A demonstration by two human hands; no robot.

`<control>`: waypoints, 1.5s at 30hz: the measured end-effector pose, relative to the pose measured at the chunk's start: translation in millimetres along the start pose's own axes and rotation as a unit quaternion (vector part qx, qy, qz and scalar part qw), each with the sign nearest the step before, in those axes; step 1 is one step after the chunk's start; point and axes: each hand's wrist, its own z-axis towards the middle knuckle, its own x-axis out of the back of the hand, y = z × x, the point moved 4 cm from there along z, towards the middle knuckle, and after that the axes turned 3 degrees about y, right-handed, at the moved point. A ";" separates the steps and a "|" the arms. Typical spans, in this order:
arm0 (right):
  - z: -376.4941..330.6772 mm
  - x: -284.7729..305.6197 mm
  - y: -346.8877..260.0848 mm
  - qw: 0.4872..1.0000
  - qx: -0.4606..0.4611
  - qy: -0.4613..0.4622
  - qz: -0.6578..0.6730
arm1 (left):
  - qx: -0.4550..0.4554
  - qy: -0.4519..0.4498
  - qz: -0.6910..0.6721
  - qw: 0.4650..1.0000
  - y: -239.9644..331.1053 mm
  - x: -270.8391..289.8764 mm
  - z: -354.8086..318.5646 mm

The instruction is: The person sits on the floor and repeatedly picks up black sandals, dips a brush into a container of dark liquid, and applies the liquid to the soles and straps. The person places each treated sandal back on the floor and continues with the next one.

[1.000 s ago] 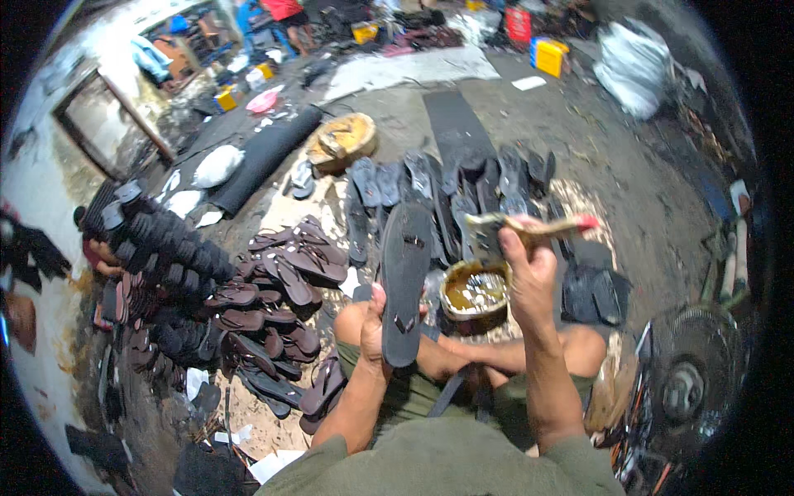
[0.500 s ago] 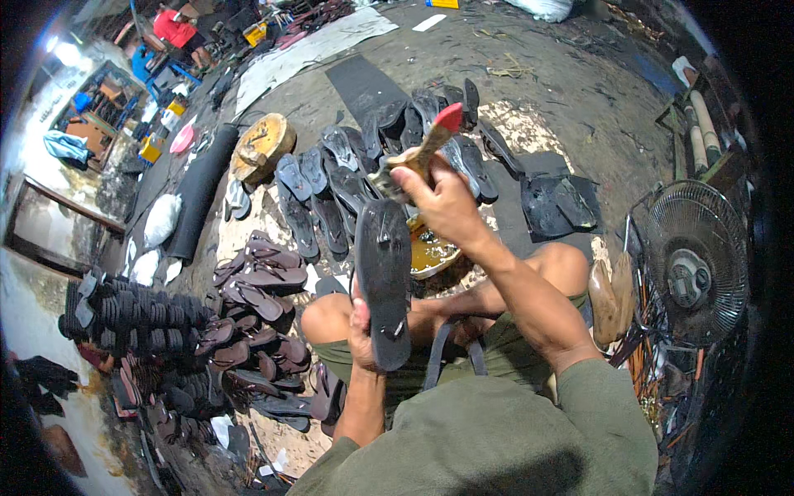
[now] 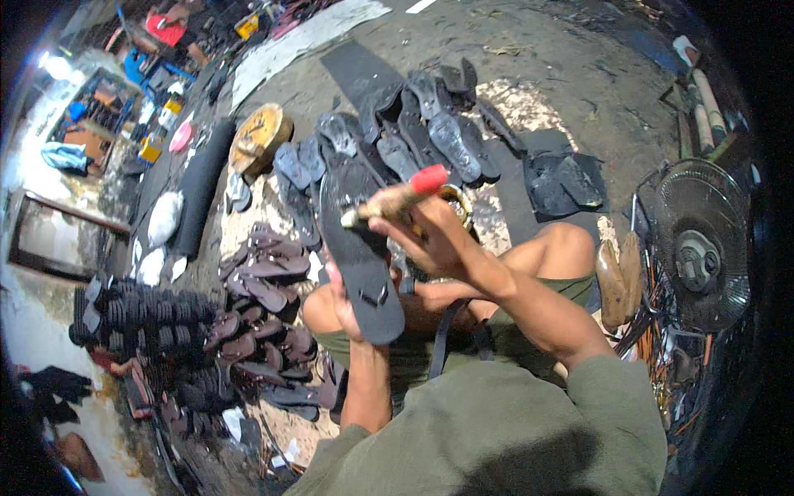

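Note:
Held up in front of me is a black flip-flop sole, its toe end tilted away and to the left. My left hand is closed round its near edge from below. In my right hand is a brush with a red-tipped handle, its pale bristles against the upper face of the sole. Glossy wet patches show on that face. Behind my right hand, a bowl is mostly hidden. Several dark soles lie in rows on the floor beyond.
A round wooden block stands beyond the soles, near a black roll. Brown flip-flops are heaped at left beside stacked black soles. At right stands a fan. A person in red is far off.
My right hand has brought the brush down and left onto the sole, its handle now lying flatter. The sole has shifted up and tilted leftward in my left hand.

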 end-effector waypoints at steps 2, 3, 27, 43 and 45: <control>-40.8 -10.3 -15.0 0.994 -0.073 -0.043 0.071 | 0.006 -0.023 0.015 1.000 6.9 7.0 16.8; -58.1 -17.0 -28.3 0.988 -0.100 -0.060 0.105 | 0.010 -0.093 0.073 0.993 16.5 17.3 25.0; -97.3 158.0 -26.8 0.927 -0.316 0.195 0.054 | 0.269 -0.037 0.111 0.956 -230.5 9.9 177.4; -74.9 114.6 41.0 0.913 -0.380 0.131 0.076 | -0.379 0.176 0.515 0.748 185.3 100.4 12.5; -57.0 76.8 55.2 0.930 -0.336 0.088 0.119 | -0.278 0.245 0.790 0.488 183.3 208.9 -46.9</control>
